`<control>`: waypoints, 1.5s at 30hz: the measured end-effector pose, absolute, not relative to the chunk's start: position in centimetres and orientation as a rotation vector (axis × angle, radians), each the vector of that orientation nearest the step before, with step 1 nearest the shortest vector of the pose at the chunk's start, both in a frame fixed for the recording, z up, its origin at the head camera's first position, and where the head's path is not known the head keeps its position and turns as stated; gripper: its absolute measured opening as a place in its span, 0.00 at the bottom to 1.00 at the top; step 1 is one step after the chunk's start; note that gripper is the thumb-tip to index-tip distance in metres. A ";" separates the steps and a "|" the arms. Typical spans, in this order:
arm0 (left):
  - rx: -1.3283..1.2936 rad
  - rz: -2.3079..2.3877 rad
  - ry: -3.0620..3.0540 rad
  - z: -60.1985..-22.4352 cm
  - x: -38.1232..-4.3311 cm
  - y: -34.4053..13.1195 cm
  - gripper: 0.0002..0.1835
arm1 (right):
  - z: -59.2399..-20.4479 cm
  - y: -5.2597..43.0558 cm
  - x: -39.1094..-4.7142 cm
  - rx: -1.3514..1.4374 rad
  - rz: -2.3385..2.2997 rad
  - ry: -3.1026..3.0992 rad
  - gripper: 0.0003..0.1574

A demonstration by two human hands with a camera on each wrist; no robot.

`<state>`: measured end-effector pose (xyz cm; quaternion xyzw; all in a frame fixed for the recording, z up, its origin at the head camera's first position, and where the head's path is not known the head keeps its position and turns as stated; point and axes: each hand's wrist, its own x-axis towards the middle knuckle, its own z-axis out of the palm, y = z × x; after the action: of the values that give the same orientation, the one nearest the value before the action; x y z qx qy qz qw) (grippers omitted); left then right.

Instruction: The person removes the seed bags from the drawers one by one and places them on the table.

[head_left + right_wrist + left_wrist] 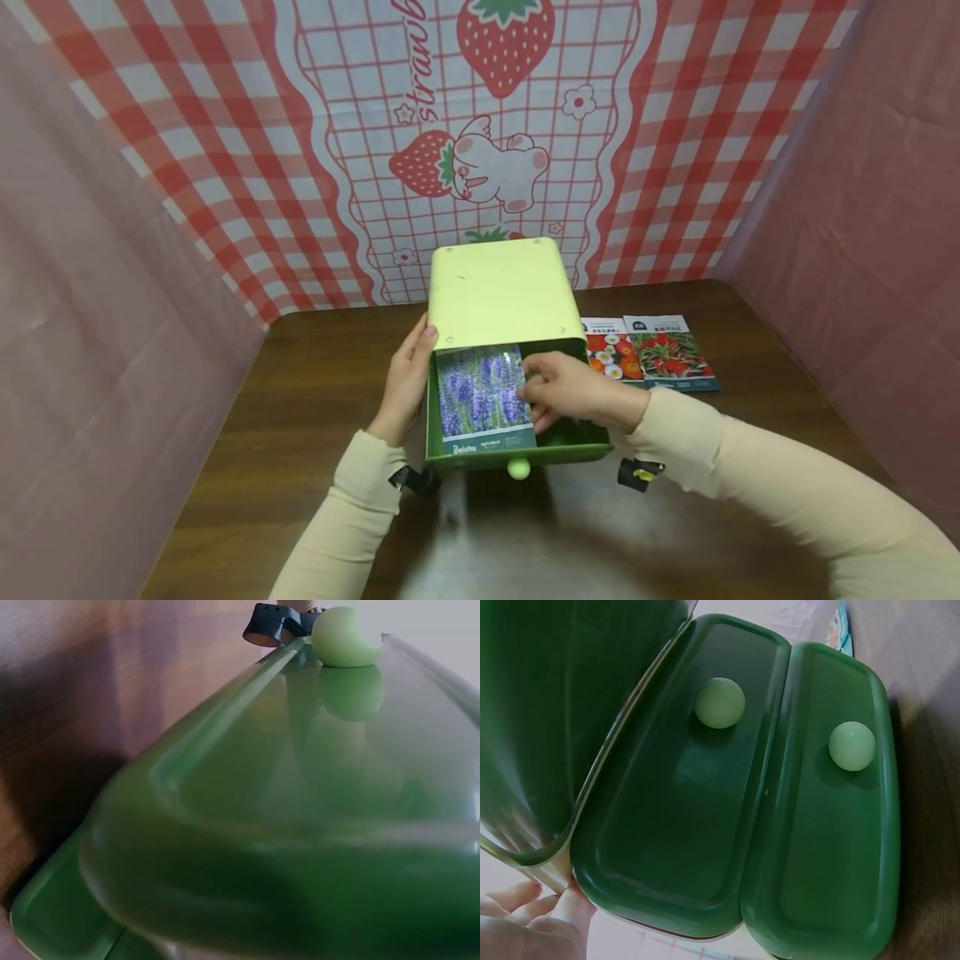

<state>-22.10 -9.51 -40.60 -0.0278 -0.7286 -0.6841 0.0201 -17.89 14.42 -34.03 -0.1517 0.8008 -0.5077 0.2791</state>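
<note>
A light-green drawer cabinet (502,292) stands on the table with its top drawer (577,454) pulled out. In that drawer lies a flower seed packet (483,392) with purple blooms and a "Beishu" label. My right hand (566,387) reaches into the drawer and pinches the packet's right edge between thumb and fingers. Against the cabinet's left side rests my left hand (405,375), its fingers lying along the wall near the front corner. The left wrist view shows these fingers (574,911) touching the cabinet beside the drawers. Only the drawer front (300,787) shows in the right wrist view, its hand hidden.
Two more seed packets, one with red and white flowers (613,354) and one with red flowers (671,354), lie right of the cabinet. Two closed drawers with round knobs (720,703) sit below the pulled-out one. A strawberry-print cloth (375,167) hangs behind the table.
</note>
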 end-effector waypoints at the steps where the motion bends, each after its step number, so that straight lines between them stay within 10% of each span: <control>1: -0.085 -2.121 -2.260 -40.6 -22.1 -9.5 0.34 | -34.0 14.4 -17.9 -0.403 -1.370 2.159 0.16; 4: -0.080 -2.113 -2.264 -40.6 -22.2 -9.4 0.33 | -33.7 14.5 -18.1 -0.408 -1.385 2.194 0.02; 15: -0.085 -2.115 -2.258 -40.6 -22.0 -9.3 0.33 | -32.5 15.5 -18.0 -0.298 -1.446 2.202 0.08; 22: -0.085 -2.141 -2.233 -40.6 -22.1 -9.3 0.34 | -31.9 16.8 -17.5 -0.230 -1.452 2.174 0.31; 45: -0.087 -2.140 -2.193 -40.5 -22.2 -9.2 0.31 | -29.7 19.7 -14.9 -0.284 -1.365 2.121 0.25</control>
<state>-22.15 -9.21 -40.49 -0.0282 -0.7149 -0.6977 0.0384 -14.88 19.73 -29.67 -0.1068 0.7978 -0.5136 0.2972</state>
